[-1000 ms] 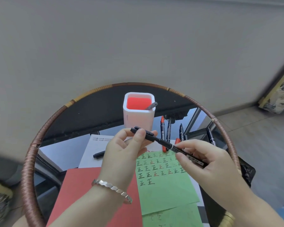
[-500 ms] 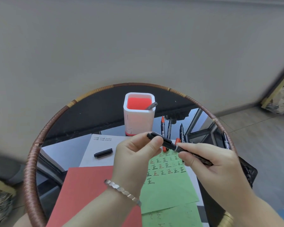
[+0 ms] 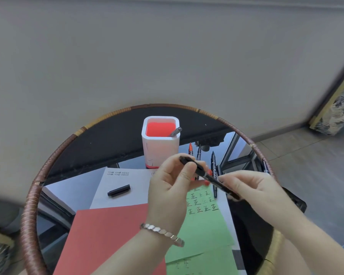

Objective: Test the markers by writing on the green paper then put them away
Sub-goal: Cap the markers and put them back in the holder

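Black marker point(image 3: 206, 176) slants between curled grips: left hand point(image 3: 171, 195) pinches its far end, right hand point(image 3: 252, 192) apparently clasps its barrel.

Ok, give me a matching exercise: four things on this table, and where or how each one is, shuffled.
1 black marker
2 loose cap
3 grey pen
4 green paper

A lies on the white sheet
B pinched by left hand, gripped by right hand
C stands in the white holder
D bears written characters

Pairs: 1-B, 2-A, 3-C, 4-D
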Motion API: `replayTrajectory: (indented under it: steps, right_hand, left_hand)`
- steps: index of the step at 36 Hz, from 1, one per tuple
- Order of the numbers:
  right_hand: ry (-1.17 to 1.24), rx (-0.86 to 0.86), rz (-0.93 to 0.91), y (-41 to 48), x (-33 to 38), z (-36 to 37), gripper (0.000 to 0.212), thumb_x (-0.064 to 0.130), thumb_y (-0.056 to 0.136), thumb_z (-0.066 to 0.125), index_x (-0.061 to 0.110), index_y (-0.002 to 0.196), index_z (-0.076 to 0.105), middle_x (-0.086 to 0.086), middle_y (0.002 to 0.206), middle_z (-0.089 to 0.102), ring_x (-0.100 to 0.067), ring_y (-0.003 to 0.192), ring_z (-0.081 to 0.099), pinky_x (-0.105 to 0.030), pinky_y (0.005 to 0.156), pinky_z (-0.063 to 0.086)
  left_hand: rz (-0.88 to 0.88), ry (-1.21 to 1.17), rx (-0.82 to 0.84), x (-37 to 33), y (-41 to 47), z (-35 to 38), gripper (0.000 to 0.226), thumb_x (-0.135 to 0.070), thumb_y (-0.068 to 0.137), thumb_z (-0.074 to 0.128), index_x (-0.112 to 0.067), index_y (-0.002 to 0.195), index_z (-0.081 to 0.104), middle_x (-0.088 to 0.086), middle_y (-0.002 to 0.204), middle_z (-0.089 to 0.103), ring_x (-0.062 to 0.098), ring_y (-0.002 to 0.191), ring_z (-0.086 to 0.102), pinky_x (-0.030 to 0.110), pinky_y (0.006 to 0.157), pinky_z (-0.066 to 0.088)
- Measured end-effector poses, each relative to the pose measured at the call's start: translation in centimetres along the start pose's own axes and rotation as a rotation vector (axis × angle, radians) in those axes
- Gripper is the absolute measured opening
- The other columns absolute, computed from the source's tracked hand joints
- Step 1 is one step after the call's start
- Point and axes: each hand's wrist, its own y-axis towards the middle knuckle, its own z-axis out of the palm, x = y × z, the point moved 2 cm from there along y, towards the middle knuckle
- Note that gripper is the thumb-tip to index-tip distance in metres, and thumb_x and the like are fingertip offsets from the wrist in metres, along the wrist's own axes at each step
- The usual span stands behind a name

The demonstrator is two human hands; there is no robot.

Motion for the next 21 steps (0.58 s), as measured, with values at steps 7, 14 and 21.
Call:
replayTrajectory:
  steps: [7,14,21]
  right_hand:
    - [-0.804,-0.308,0.273,2.5,-5.5,-4.3,0.039,0.020,0.089,0.051,0.019,0.128,0.049,-0.015,0.115,0.049,-0.034,0.106,0.048,-0.035,0.078,0.039]
    - [-0.776,-0.281,0.223,3.2,-5.8,-2.6,0.047,-0.003,0.085,0.042,0.015,0.128,0.047,-0.014,0.109,0.045,-0.027,0.088,0.041,-0.032,0.068,0.035]
    - [-0.513,-0.225,0.116,2.3,-4.1,-1.4,0.037,0.006,0.082,0.047,0.024,0.114,0.054,-0.001,0.086,0.052,-0.013,0.070,0.050,-0.029,0.063,0.036]
  left_hand:
    - [0.619,0.208,-0.251,-3.4,1.2,-0.4,0.023,-0.002,0.087,0.050,-0.022,0.094,0.061,0.004,0.094,0.067,0.016,0.094,0.065,0.027,0.081,0.052]
    - [0.585,0.473,-0.333,-4.2,6.0,-2.5,0.012,-0.008,0.088,0.053,-0.017,0.095,0.058,-0.006,0.088,0.064,0.001,0.085,0.062,0.012,0.075,0.047]
    - [0.298,0.978,-0.183,-2.3,9.7,-4.4,0.014,-0.016,0.084,0.060,-0.015,0.098,0.060,-0.009,0.082,0.061,0.018,0.088,0.062,0.028,0.076,0.048]
